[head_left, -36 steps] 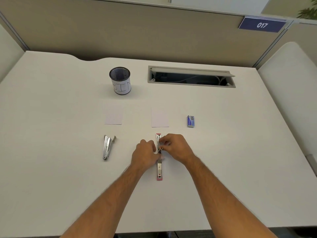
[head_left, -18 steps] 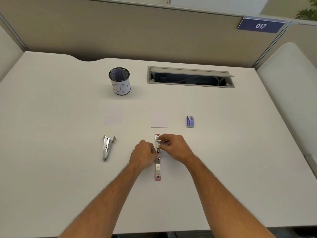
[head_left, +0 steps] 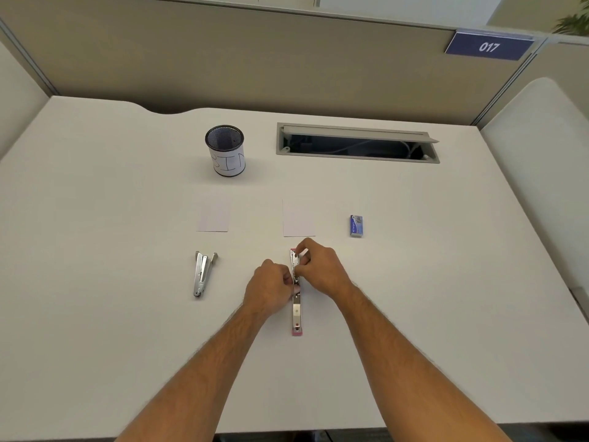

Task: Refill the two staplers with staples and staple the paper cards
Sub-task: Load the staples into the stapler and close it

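Note:
A pink stapler (head_left: 296, 314) lies unfolded flat on the white desk, its metal channel facing up. My left hand (head_left: 269, 287) grips it at the hinge from the left. My right hand (head_left: 320, 269) pinches the far half of the stapler from the right; whether staples sit between the fingers is hidden. A silver stapler (head_left: 202, 274) lies partly open to the left. Two pale paper cards (head_left: 213, 216) (head_left: 298, 220) lie behind the staplers. A small blue staple box (head_left: 356, 225) stands to the right of the cards.
A black mesh cup (head_left: 225, 150) labelled BIN stands at the back. An open cable hatch (head_left: 357, 143) is set into the desk behind the cards. A partition wall closes the far edge.
Both hands have stayed on the pink stapler. The right hand's fingers have shifted slightly farther along its far half.

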